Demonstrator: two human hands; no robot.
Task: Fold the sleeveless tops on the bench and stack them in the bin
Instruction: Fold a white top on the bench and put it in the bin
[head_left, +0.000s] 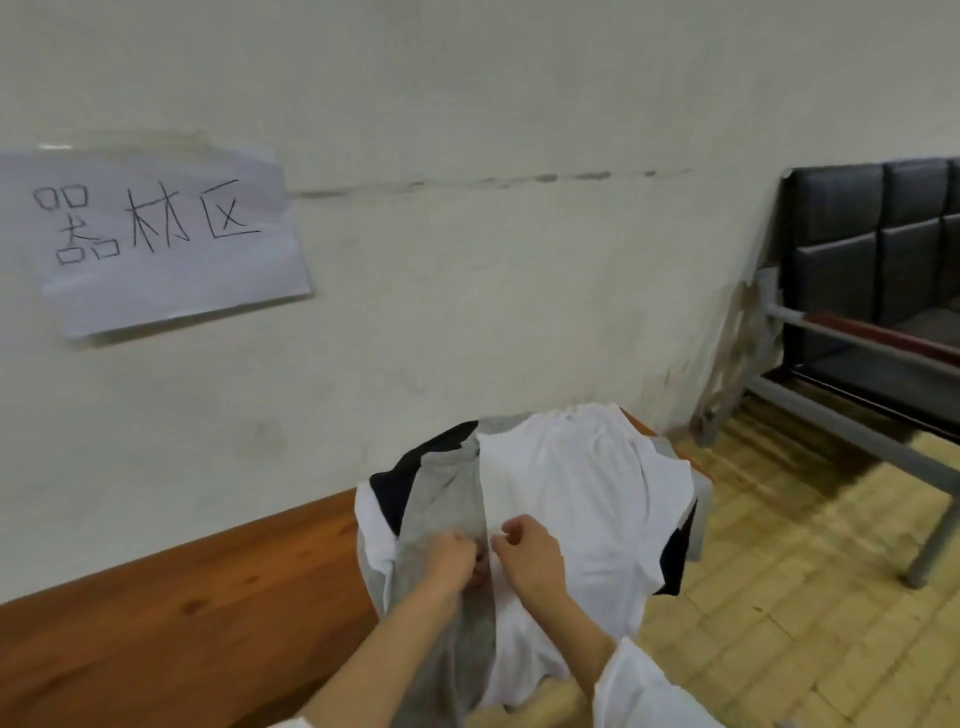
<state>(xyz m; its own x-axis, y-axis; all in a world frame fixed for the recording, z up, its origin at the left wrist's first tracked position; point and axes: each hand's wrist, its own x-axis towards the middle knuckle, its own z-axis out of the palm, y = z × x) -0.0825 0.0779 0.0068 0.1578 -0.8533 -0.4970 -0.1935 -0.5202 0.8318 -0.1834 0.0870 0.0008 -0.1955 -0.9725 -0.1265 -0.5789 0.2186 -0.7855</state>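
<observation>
- The tops lie in a loose heap at the end of the wooden table (208, 597): a white top (582, 499) uppermost, a grey top (447, 499) beside it, a black top (400, 483) beneath.
- The left hand (449, 558) is clenched on the grey top's edge; the right hand (530, 551) pinches the white top.
- No bin is in view (so its place is unknown).
- Risk: the layers overlap and hang over the table's end, so lifting one could drag the others onto the floor (805, 597).
</observation>
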